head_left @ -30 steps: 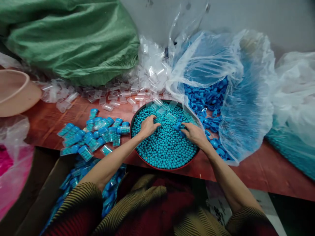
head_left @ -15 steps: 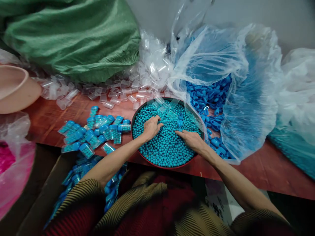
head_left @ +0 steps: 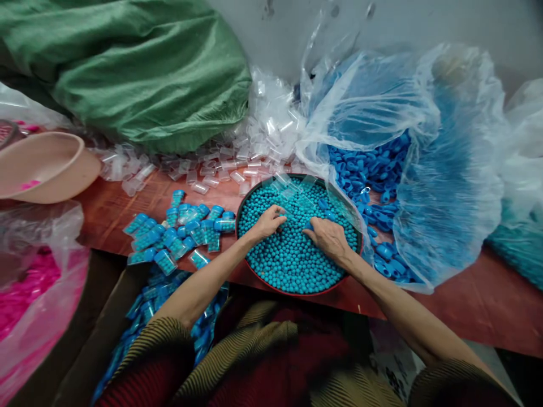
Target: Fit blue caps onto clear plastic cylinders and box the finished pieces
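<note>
A round red-rimmed tray [head_left: 292, 293] full of small turquoise beads [head_left: 288, 257] sits in front of me. Over its left part, my left hand [head_left: 270, 222] is closed with curled fingers just above the beads; what it pinches is hard to see, perhaps something clear. My right hand [head_left: 328, 238] is closed on a small blue cap [head_left: 309, 226] over the right part. A few loose blue caps [head_left: 324, 207] lie on the beads behind it. Several clear empty tubes [head_left: 282, 182] rest at the tray's back edge.
Left of the tray lie filled blue-capped containers [head_left: 169, 240] on the red table [head_left: 462, 305]. Clear tubes [head_left: 220, 164] are heaped behind, beside a green sack [head_left: 161, 85]. A plastic bag [head_left: 445, 169] spills blue caps at right. A beige bowl [head_left: 80, 169] stands left.
My right hand's fingers have gone from reaching at the caps on the beads to curling around a blue cap. My left hand stays over the beads. The view has shifted left.
</note>
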Tool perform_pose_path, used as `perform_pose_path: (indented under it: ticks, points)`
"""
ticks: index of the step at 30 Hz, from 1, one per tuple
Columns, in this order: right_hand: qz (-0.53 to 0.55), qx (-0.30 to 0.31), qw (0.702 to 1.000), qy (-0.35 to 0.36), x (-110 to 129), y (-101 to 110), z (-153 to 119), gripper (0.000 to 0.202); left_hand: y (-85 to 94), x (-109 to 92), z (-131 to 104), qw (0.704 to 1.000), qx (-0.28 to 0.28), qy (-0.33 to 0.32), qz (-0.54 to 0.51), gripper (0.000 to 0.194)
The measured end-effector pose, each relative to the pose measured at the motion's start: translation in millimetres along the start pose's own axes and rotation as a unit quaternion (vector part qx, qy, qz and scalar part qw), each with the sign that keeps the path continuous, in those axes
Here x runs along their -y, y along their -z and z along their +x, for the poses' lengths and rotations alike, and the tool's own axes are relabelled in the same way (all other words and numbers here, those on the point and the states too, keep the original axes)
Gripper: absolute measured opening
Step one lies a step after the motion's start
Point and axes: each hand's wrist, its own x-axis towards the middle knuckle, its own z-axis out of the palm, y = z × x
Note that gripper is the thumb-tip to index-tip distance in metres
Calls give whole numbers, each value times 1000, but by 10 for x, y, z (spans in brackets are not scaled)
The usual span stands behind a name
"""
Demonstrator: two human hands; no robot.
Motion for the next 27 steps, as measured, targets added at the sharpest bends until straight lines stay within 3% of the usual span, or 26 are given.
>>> perform_pose_path:
  ticks: [4, 6, 9, 15, 18, 23, 27]
  points:
    - [232, -81, 968, -45, -2, 90, 164, 26, 22, -54, -68, 986, 81, 37, -139, 32]
    - [341, -72, 937, -17, 68, 137, 233, 25, 19, -67, -103, 978, 102, 44, -175, 37]
    - [426, -62, 903, 20, 186, 137, 277, 21, -3, -71, -165, 980, 90, 16, -178, 39]
    - [571, -35, 819, -42, 190, 49, 250, 20, -50, -51, -265, 983, 97, 8, -155, 43]
    - [563, -50, 823, -52, 172, 54, 209, 19, -81, -53, -298, 984, 93, 10, -149, 50]
    - [501, -45, 864, -20, 199, 101, 116, 20, -121, -87, -388, 985, 77, 2, -156, 59]
    - [451, -92, 888, 2, 270, 106, 13, 22, -166, -114, -454, 985, 54, -8, -163, 56]
